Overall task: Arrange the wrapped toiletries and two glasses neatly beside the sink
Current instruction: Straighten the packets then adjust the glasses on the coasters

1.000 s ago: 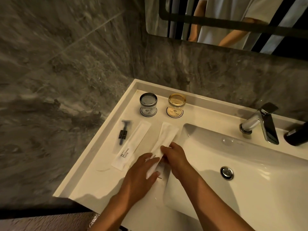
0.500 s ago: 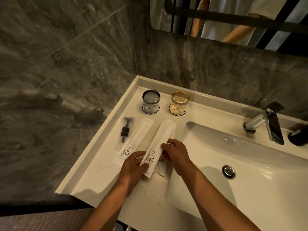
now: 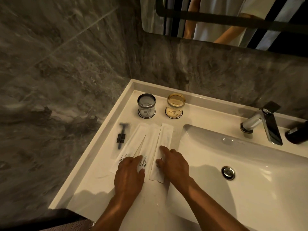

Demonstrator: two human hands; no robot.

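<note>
Three long white wrapped toiletry packets lie side by side on the white counter left of the basin: the left packet, the middle packet printed "BRUSHING TEETH", and the right packet. My left hand rests flat on the near ends of the left and middle packets. My right hand presses fingertips on the right packet. A wrapped black razor lies further left. A grey glass and an amber glass stand upside down on round coasters at the back.
The white basin with its drain plug fills the right side. A chrome tap and a dark bottle stand at the back right. Grey marble walls close the left and back; a mirror hangs above.
The packet held in both hands has been laid flat beside the others, and a third packet now shows to its right. Both hands have flattened onto the packets' near ends.
</note>
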